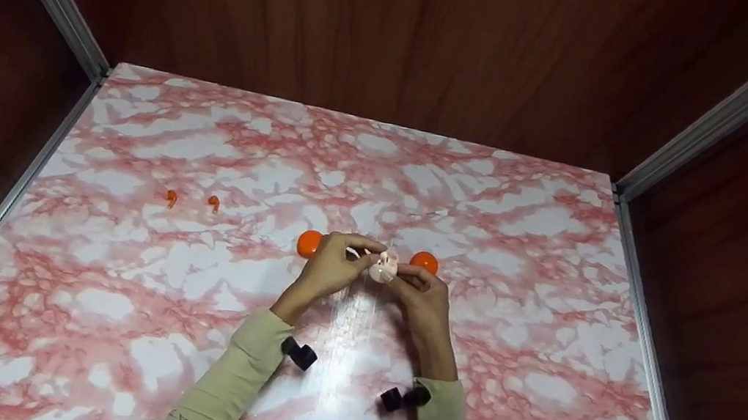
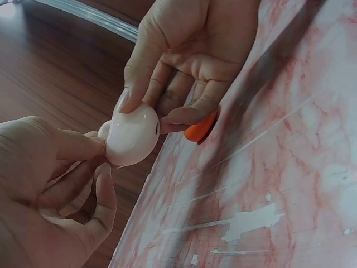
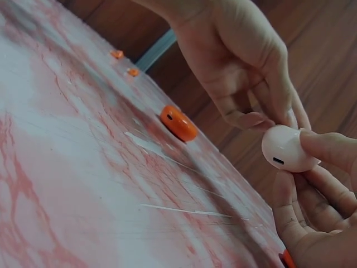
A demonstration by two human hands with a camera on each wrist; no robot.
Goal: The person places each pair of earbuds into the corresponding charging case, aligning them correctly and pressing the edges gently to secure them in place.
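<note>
A small white earbud case (image 1: pixel 383 271) is held up between both hands, with its lid raised in the head view. My right hand (image 1: pixel 425 305) grips it from the right, thumb and fingers on its rounded body (image 3: pixel 285 148). From the other side my left hand (image 1: pixel 330 266) pinches at its upper edge with thumb and forefinger. Those left fingertips partly hide the case's inside, and I cannot tell whether an earbud is between them. A dark charging slot shows on the case's underside in the right wrist view.
One orange earbud case (image 1: pixel 308 244) lies just behind the left hand, another (image 1: pixel 424 263) beyond the right. Farther left on the marbled tabletop (image 1: pixel 102 340) are two orange earbuds, one (image 1: pixel 171 197) left of the other (image 1: pixel 214 203). Dark wooden panels (image 1: pixel 372 24) enclose the back and sides.
</note>
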